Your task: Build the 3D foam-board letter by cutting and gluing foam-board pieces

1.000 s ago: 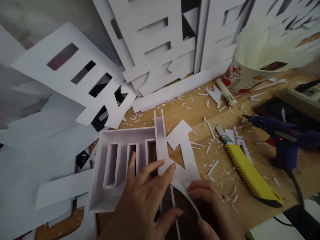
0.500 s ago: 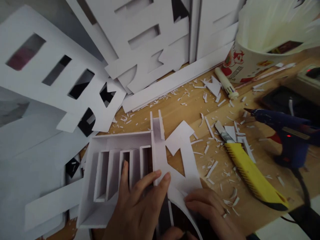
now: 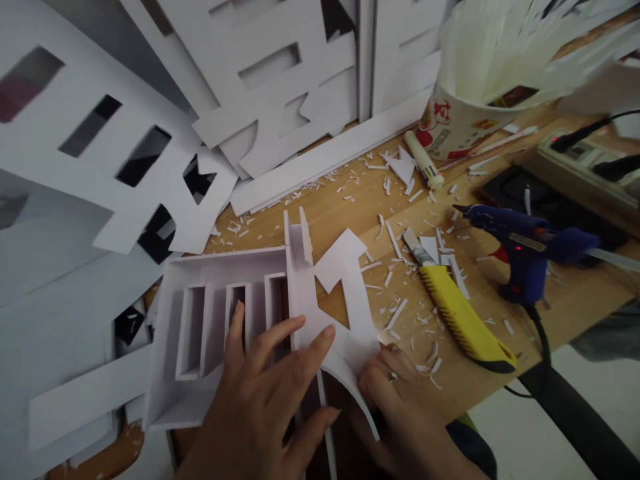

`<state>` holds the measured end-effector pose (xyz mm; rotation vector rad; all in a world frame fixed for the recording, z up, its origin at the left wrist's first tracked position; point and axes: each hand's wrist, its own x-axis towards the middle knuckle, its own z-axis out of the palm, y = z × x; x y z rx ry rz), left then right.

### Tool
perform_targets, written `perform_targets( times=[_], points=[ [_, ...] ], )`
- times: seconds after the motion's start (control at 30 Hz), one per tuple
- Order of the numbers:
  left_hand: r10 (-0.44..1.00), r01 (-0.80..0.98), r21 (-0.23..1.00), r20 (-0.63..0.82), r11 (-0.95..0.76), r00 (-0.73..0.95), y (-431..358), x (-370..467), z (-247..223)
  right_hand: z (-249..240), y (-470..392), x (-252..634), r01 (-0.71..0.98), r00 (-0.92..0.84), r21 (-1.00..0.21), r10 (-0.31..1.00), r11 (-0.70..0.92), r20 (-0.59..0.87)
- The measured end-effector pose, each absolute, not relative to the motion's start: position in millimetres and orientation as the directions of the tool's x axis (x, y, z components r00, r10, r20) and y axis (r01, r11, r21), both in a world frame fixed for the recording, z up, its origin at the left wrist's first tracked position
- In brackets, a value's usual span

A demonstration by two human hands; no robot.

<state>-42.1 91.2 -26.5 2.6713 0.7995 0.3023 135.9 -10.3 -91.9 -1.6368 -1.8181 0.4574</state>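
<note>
A white foam-board piece (image 3: 173, 313) with raised walls and slot-like frames lies on the wooden table. My left hand (image 3: 270, 387) rests over it with fingers spread, its fingertips on the slots and on the flat strip at the right. Beside that strip is a cut-out part (image 3: 357, 267) with an angular opening and a curved strip at its lower edge. My right hand (image 3: 395, 393) has its fingers bent around the lower right edge of this part, by the curved strip.
A yellow cutter (image 3: 465, 320), a blue glue gun (image 3: 525, 247) and white scraps lie to the right. Behind stand a paper bucket (image 3: 460, 123), a pen (image 3: 424, 160) and cut boards (image 3: 280, 100). A power strip (image 3: 590, 167) is at the far right.
The view has shifted, so the scene sits further left and more of the right side shows. My left thumb has come into clearer view, stretched out. My right hand still holds the lower edge.
</note>
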Motion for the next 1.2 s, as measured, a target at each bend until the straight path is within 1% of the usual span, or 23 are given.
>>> perform_targets(
  times=[0.07,0.27,0.4,0.63,0.8,1.0,1.13,1.2],
  points=[
    [0.556,0.49,0.371,0.088,-0.789,0.827,91.5,-41.9,-26.1,-91.5,-8.5,136.8,0.744,-0.035,-0.644,0.973,0.176,0.226],
    [0.636,0.53,0.449,0.12,-0.72,0.763,90.7,-37.9,-24.5,-90.3,-7.3,138.5,0.743,-0.044,-0.643,0.973,0.184,0.228],
    [0.634,0.524,0.452,0.127,-0.722,0.763,91.6,-37.0,-23.6,-91.0,-8.1,138.5,0.734,-0.056,-0.655,0.977,0.179,0.205],
    [0.636,0.521,0.471,0.119,-0.712,0.762,91.6,-37.6,-21.5,-91.2,-9.0,138.5,0.72,-0.078,-0.665,0.976,0.198,0.205],
    [0.639,0.525,0.479,0.1,-0.703,0.763,92.1,-37.5,-21.3,-89.4,-8.9,140.0,0.725,-0.065,-0.667,0.981,0.171,0.181],
    [0.637,0.547,0.489,0.024,-0.68,0.77,89.3,-40.9,-21.5,-91.8,-9.2,141.0,0.732,-0.111,-0.643,0.971,0.224,0.212],
    [0.645,0.561,0.493,0.0,-0.664,0.764,88.1,-41.9,-22.5,-87.0,-9.2,141.1,0.713,-0.119,-0.666,0.973,0.221,0.196],
    [0.639,0.552,0.498,0.007,-0.669,0.769,88.5,-42.0,-22.6,-83.1,-8.9,142.1,0.679,-0.119,-0.697,0.972,0.23,0.204]
  ],
)
